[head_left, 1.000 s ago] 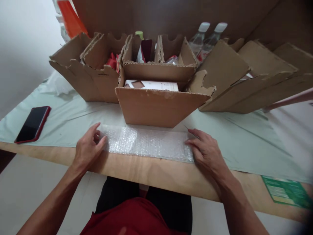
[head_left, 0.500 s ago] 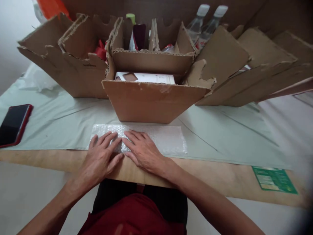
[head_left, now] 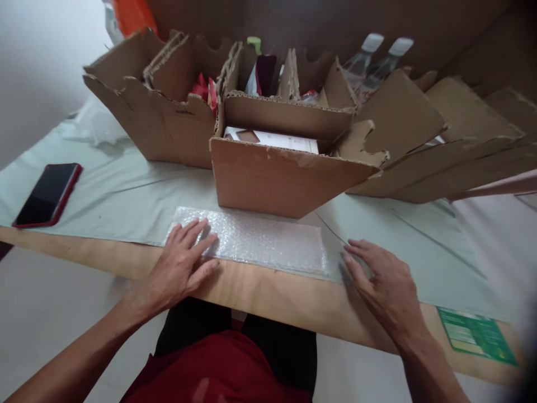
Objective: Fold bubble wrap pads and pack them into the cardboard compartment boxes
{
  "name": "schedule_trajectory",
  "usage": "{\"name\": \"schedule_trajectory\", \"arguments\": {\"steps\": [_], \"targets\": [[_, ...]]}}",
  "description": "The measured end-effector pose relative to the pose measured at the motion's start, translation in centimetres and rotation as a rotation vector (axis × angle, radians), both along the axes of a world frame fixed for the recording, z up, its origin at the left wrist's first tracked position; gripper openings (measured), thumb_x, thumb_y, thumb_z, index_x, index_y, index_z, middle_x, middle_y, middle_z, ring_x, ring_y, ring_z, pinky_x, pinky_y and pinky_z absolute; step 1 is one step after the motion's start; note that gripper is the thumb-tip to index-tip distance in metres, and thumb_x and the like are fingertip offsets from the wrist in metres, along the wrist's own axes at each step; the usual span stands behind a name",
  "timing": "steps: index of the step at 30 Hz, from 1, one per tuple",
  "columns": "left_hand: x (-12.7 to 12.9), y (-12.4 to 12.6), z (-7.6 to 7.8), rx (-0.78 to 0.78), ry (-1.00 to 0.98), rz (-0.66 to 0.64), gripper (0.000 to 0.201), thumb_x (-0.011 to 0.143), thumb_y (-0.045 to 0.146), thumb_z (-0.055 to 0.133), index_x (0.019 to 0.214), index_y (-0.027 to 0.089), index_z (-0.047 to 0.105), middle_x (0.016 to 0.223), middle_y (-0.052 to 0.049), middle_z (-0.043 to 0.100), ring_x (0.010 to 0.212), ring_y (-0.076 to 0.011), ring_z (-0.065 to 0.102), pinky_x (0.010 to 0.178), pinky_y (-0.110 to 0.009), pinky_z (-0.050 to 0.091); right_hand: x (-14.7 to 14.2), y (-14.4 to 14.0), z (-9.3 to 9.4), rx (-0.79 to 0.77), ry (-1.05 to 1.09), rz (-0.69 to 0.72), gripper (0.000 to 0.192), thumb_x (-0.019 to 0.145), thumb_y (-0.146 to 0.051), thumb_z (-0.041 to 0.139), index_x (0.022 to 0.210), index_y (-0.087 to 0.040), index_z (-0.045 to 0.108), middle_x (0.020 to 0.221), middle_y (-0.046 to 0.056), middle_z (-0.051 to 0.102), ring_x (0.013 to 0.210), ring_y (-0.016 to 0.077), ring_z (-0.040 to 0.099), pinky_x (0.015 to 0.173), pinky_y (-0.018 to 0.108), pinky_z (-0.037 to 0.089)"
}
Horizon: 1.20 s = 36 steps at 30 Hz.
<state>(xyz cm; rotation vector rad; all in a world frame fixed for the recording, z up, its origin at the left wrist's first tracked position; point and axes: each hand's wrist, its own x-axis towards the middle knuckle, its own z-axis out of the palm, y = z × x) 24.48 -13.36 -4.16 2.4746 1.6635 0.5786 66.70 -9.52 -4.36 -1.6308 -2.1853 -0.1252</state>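
Bubble wrap [head_left: 264, 239] on the tabletop [head_left: 251, 285]: it extends toward three o'clock from my left hand [head_left: 182, 262], resting spread upon it, and lies at nine o'clock, just beside my loosely parted right hand [head_left: 380, 277].

Glossy bubble wrap [head_left: 264, 240], matt cardboard box [head_left: 268, 182]

The bubble wrap is clear plastic, bumpy and shiny; the cloth [head_left: 126, 204] under it is matt and lightly creased; the worktop [head_left: 260, 288] shows smooth, pale wood along its front edge; the cardboard box is dull and brown, its cut edges rough and corrugated; the phone [head_left: 47, 196] has a smooth, glossy dark screen; the bottles [head_left: 358, 64] look clear and shiny.
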Motion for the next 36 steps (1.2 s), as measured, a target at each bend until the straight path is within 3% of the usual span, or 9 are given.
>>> {"name": "schedule_trajectory", "arguments": {"steps": [4,9,14,17,21,26,30,33,36], "targets": [[-2.8,0.4,0.3,0.199,-0.015,0.274,0.038,0.098,0.04,0.057,0.129,0.021,0.066,0.148,-0.02,0.06,0.143,-0.0413,0.051,0.117,-0.066,0.037,-3.7,3.4,0.2,-0.065,-0.004,0.024,0.04,0.101,-0.043,0.048,0.12,-0.018,0.073,0.129,0.018,0.073,0.122,0.0356,0.066,0.096,0.051,0.05],[-5.2,0.5,-0.7,0.055,0.09,0.498,0.041,0.089,0.044,0.06,0.115,0.015,0.071,0.14,-0.024,0.063,0.142,-0.0468,0.048,0.114,-0.066,0.04,-6.0,5.1,-0.3,-0.204,0.039,-0.011,0.037,0.092,-0.043,0.051,0.102,-0.015,0.074,0.13,0.022,0.072,0.119,0.0415,0.066,0.096,0.058,0.05],[-3.6,0.7,-0.9,0.043,-0.092,0.505,0.02,0.085,0.03,0.055,0.09,0.018,0.071,0.136,-0.018,0.068,0.138,-0.041,0.053,0.114,-0.058,0.042,-6.3,1.9,1.8,-0.279,0.318,-0.027,0.027,0.089,-0.046,0.056,0.09,-0.023,0.069,0.096,0.01,0.077,0.086,0.0282,0.07,0.083,0.044,0.054],[-4.0,0.7,0.4,0.032,-0.231,0.548,0.017,0.084,0.029,0.053,0.086,0.021,0.068,0.105,-0.01,0.078,0.103,-0.03,0.071,0.096,-0.047,0.054,-7.4,-1.5,3.3,-0.38,0.523,-0.028,0.033,0.088,-0.049,0.063,0.107,-0.023,0.071,0.085,0.005,0.074,0.072,0.0223,0.068,0.069,0.035,0.055],[-7.0,1.8,3.0,0.074,-0.369,0.615,0.023,0.084,0.033,0.058,0.099,0.021,0.07,0.086,-0.003,0.075,0.077,-0.0203,0.069,0.071,-0.031,0.055,-10.8,-6.4,3.2,-0.646,0.761,0.087,0.055,0.094,-0.046,0.062,0.144,-0.023,0.058,0.091,0.005,0.074,0.073,0.0199,0.07,0.067,0.031,0.059],[-8.3,8.6,4.5,0.177,-0.254,0.459,0.039,0.085,0.02,0.059,0.123,0.02,0.069,0.102,-0.005,0.078,0.082,-0.0193,0.071,0.081,-0.034,0.057,-17.5,-10.1,1.7,-0.925,0.892,0.304,0.048,0.099,-0.036,0.056,0.146,-0.027,0.062,0.113,0.007,0.077,0.105,0.0224,0.073,0.089,0.034,0.06],[-7.2,13.2,3.7,0.149,-0.191,0.358,0.057,0.079,0.015,0.067,0.136,0.013,0.062,0.13,-0.015,0.071,0.117,-0.0304,0.068,0.106,-0.047,0.053,-21.6,-10.6,0.8,-1.026,0.897,0.388,0.035,0.095,-0.032,0.058,0.123,-0.026,0.077,0.107,0.006,0.078,0.086,0.0193,0.069,0.077,0.032,0.055],[-7.9,10.3,3.5,0.136,-0.277,0.238,0.053,0.084,0.018,0.065,0.137,0.016,0.063,0.138,-0.015,0.068,0.131,-0.0324,0.061,0.116,-0.054,0.046,-22.3,-10.5,0.5,-1.12,0.972,0.319,0.035,0.093,-0.041,0.064,0.121,-0.025,0.077,0.102,0.006,0.075,0.075,0.0161,0.063,0.071,0.031,0.051],[-9.3,2.7,4.0,-0.119,-0.54,0.01,0.04,0.094,0.024,0.058,0.132,0.027,0.068,0.137,-0.008,0.07,0.134,-0.0291,0.062,0.119,-0.054,0.045,-21.8,-10.0,0.8,-1.232,1.143,0.306,0.038,0.092,-0.051,0.068,0.12,-0.027,0.076,0.092,0.004,0.072,0.076,0.015,0.062,0.074,0.031,0.05]]}}
